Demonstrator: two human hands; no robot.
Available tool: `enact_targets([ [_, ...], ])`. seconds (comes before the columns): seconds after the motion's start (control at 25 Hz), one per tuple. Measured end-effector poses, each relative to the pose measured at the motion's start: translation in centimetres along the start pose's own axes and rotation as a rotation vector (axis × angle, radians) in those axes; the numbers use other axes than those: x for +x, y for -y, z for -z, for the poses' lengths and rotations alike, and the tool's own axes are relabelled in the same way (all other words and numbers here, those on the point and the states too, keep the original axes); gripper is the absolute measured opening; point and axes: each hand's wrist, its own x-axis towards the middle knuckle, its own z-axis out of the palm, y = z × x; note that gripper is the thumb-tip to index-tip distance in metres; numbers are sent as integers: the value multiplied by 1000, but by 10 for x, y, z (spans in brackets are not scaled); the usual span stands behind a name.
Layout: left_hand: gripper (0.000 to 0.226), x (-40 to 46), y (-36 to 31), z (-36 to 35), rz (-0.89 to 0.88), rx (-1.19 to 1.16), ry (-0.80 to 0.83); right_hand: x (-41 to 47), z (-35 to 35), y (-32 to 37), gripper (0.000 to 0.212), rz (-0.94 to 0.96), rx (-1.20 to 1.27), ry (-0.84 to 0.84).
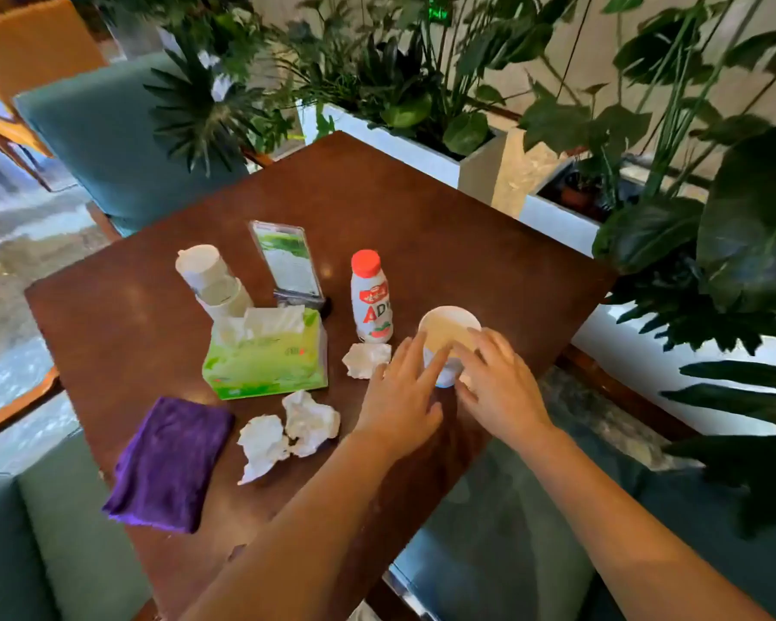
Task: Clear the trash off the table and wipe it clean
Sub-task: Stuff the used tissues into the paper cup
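A white paper cup (448, 328) stands near the right edge of the brown table (422, 208). My left hand (402, 398) touches its left side and my right hand (498, 378) its right side, fingers spread around it. A crumpled tissue (366, 358) lies just left of the cup. Two more crumpled tissues (310, 421) (261, 445) lie nearer the front. A white bottle with a red cap (371, 298) stands behind them. A folded purple cloth (169, 461) lies at the front left.
A green tissue box (265, 360) sits mid-table, with a stack of paper cups lying on its side (211, 280) and a clear menu stand (287, 262) behind it. White planters with large plants (422, 145) border the far and right sides. Teal seats (104, 136) surround the table.
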Motion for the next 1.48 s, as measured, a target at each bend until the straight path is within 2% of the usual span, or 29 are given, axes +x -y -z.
enact_targets([
  [0.08, 75, 5, 2, -7, 1, 16, 90, 0, -6, -6, 41, 15, 46, 73],
  [0.16, 73, 7, 8, -16, -5, -9, 121, -1, -12, -14, 37, 73, 80, -6],
  [0.28, 73, 3, 14, -17, -51, -118, 113, -1, -16, -20, 38, 161, 76, -158],
  [0.44, 70, -15, 21, -11, -50, -237, 101, -5, -19, -13, 25, 188, 89, -191],
  [0.56, 77, -39, 30, 1, -18, -374, 27, -14, -17, 7, 16, 227, 149, -248],
  [0.64, 86, -60, 39, 10, 66, -485, -46, -20, -13, 26, 11, 221, 224, -271],
  [0.8, 93, -104, 56, 27, 375, -757, -196, -26, -8, 74, 8, 278, 397, -237],
  [0.88, 91, -118, 61, 34, 370, -790, -185, -25, -7, 98, 9, 343, 461, -191],
  [1.0, 77, -134, 68, 47, 424, -854, -286, -22, -9, 127, 9, 367, 494, -138],
  [1.12, 79, -147, 75, 53, 506, -880, -352, -19, -12, 146, 3, 411, 571, -147],
  [1.28, 81, -158, 78, 54, 602, -912, -343, -16, -17, 159, 2, 460, 656, -162],
  [1.48, 59, -169, 86, 51, 659, -974, -279, -8, -22, 156, 10, 440, 741, -63],
])
